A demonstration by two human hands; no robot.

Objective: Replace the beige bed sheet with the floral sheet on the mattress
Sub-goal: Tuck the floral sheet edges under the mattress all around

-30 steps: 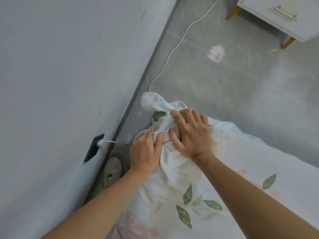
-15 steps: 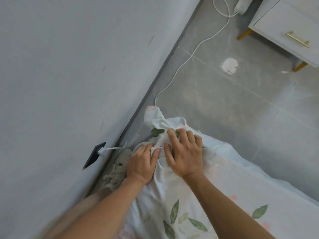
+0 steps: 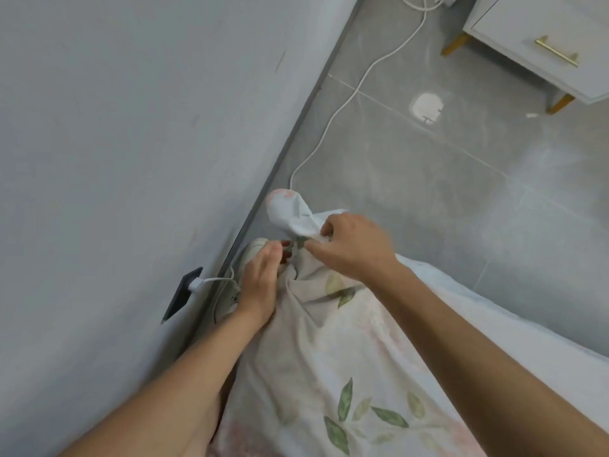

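Note:
The floral sheet [image 3: 329,357], white with green leaves and pink flowers, covers the mattress corner at the lower right. Its corner is gathered into a twisted bunch [image 3: 290,212] that sticks out toward the wall. My right hand [image 3: 352,249] pinches the neck of this bunch from above. My left hand [image 3: 260,278] lies against the left side of the gathered cloth, fingers fairly straight and tips at the neck. Something small and red [image 3: 286,250] shows at those fingertips; I cannot tell what it is. No beige sheet is in view.
A grey wall [image 3: 131,159] runs close along the left, with a black socket [image 3: 181,291] and a white plug. A white cable [image 3: 346,103] trails over the grey tile floor. A pale shoe [image 3: 252,249] lies by the wall. A white nightstand [image 3: 540,44] stands at the top right.
My right hand has lifted off the bunch and now pinches its neck. My left hand has loosened from gripping the cloth and lies along its side. The view has tilted so more floor shows.

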